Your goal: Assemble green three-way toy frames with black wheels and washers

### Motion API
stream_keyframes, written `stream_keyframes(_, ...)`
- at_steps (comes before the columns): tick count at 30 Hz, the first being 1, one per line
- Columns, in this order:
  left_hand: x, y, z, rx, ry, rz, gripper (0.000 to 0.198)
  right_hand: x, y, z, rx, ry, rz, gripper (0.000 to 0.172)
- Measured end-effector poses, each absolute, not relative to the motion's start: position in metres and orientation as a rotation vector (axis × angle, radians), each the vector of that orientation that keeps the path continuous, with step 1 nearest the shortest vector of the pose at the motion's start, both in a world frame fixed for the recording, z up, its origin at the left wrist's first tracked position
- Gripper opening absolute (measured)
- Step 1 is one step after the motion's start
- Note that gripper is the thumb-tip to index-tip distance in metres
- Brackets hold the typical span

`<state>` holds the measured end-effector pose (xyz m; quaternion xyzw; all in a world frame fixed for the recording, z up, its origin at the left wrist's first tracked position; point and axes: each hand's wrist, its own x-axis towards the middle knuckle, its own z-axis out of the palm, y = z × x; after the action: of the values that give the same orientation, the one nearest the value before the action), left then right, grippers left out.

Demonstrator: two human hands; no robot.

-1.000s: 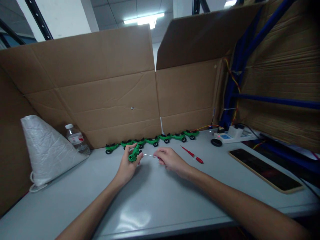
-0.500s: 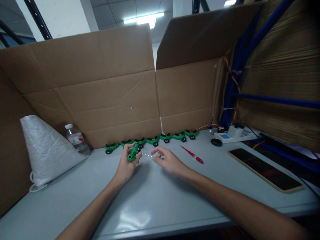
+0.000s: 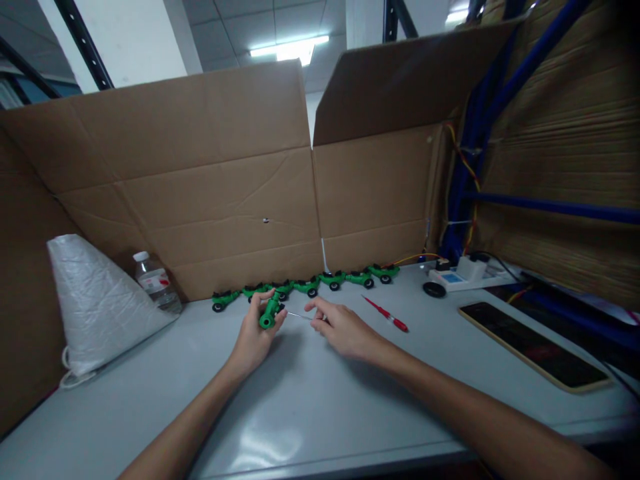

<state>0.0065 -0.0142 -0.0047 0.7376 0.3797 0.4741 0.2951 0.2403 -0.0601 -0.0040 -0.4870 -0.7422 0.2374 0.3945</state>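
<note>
My left hand point(image 3: 254, 335) is closed around a green toy car point(image 3: 270, 315), holding it above the table with one round end facing me. From the toy's right side, a thin metal rod point(image 3: 300, 315), like a screwdriver shaft, reaches across to my right hand point(image 3: 343, 327). The thumb and fingers of that hand pinch the rod's far end; any handle is hidden by them. Behind both hands, several green toy cars point(image 3: 306, 287) with black wheels stand in a row along the cardboard. A red screwdriver point(image 3: 386, 314) lies on the table right of my right hand.
Cardboard walls point(image 3: 215, 200) enclose the grey table point(image 3: 320, 413). At left are a silvery bag point(image 3: 100, 313) and a water bottle point(image 3: 156, 283). On the right lie a phone point(image 3: 533, 343), a power strip point(image 3: 465, 275) with cables, and a loose black wheel point(image 3: 434, 289) beside blue shelving.
The view has tilted up slightly, so everything sits a little lower. The toy car in my left hand has turned a bit more upright, and the rod still spans between my hands.
</note>
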Motion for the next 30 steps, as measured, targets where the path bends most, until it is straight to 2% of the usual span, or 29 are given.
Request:
stream_keyframes(2, 0.006, -0.014, -0.004, 1.997, 1.011, 1.264, 0.046, 0.241, -0.061, -0.004, -1.225, -1.919, 0.536, 0.032)
stream_keyframes(4, 0.006, -0.015, -0.004, 2.027, 1.012, 1.258, 0.046, 0.242, -0.062, -0.004, -1.212, -1.954, 0.487, 0.031)
stream_keyframes(6, 0.006, -0.016, -0.003, 2.040, 1.013, 1.246, 0.044, 0.242, -0.062, -0.003, -1.194, -1.974, 0.455, 0.021)
stream_keyframes(8, 0.006, -0.017, -0.003, 2.035, 1.008, 1.239, 0.044, 0.242, -0.062, -0.002, -1.184, -1.987, 0.444, 0.003)
stream_keyframes(11, 0.006, -0.016, -0.003, 2.012, 0.995, 1.252, 0.045, 0.243, -0.059, -0.004, -1.176, -2.030, 0.449, 0.019)
stream_keyframes(16, 0.007, -0.015, -0.004, 2.015, 0.993, 1.251, 0.046, 0.245, -0.057, -0.008, -1.158, -2.079, 0.370, 0.023)
stream_keyframes(25, 0.008, -0.016, -0.005, 2.034, 0.968, 1.242, 0.046, 0.245, -0.066, 0.002, -1.227, -2.133, 0.301, 0.021)
stream_keyframes(29, 0.008, -0.014, -0.005, 2.032, 0.972, 1.257, 0.046, 0.244, -0.067, 0.003, -1.168, -2.149, 0.299, 0.004)
stream_keyframes(30, 0.008, -0.013, -0.005, 2.032, 0.977, 1.263, 0.046, 0.243, -0.066, 0.001, -1.163, -2.155, 0.295, 0.010)
